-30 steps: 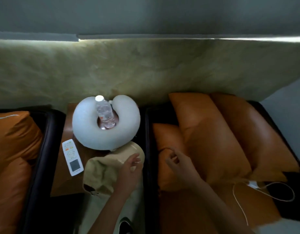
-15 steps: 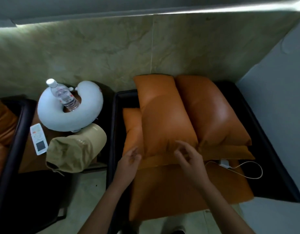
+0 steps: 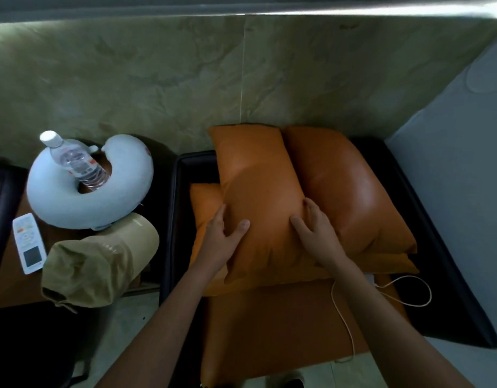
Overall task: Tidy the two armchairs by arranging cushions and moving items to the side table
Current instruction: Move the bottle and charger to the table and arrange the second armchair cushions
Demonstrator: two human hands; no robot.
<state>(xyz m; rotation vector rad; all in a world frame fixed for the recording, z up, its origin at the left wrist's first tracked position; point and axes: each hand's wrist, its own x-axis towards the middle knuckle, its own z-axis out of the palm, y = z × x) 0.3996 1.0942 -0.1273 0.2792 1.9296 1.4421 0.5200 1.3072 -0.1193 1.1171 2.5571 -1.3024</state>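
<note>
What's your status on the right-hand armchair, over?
Left hand and right hand both open, pressing the middle cushion. Cushion propped up beside the right cushion. White cable loose on the seat, not yet cleared.

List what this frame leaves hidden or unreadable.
Head view only.
Small cushion: mostly behind the centre cushion and left hand.
White cable: one end tucked under the cushions, the other drops past the seat front.
Remote: button labels too small.
Left armchair: cut off by the frame's left edge.
</note>
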